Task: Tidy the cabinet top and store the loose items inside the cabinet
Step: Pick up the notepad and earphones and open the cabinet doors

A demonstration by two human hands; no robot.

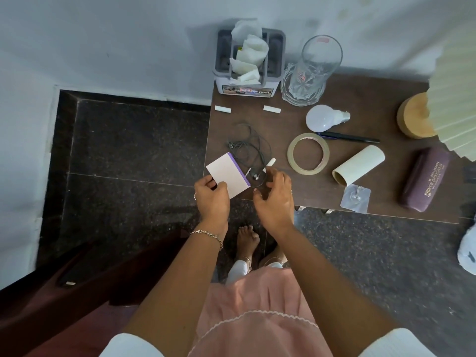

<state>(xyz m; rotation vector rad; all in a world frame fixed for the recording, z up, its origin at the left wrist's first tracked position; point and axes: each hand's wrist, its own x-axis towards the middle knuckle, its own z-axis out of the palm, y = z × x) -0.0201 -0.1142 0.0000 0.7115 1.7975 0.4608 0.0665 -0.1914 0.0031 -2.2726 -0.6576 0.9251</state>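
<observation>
The brown cabinet top (283, 119) carries loose items. My left hand (211, 199) grips the near corner of a white notepad with a purple edge (228, 175) at the cabinet's front left corner. My right hand (275, 199) hovers beside it with fingers apart, just over the tangled black earphones (251, 150) and a white pen (270, 163). Further right lie a tape roll (308, 153), a white bulb (322, 117), a black pen (350, 137), a cardboard tube (358, 164), a clear adhesive hook (355, 198) and a maroon spectacle case (425, 177).
At the back stand a grey organiser stuffed with tissues (248, 60) and a glass vase (313, 69). Two white chalk-like pieces (222, 109) lie near them. A lamp with a pleated shade (456, 81) occupies the right end. Dark granite floor (128, 155) lies to the left.
</observation>
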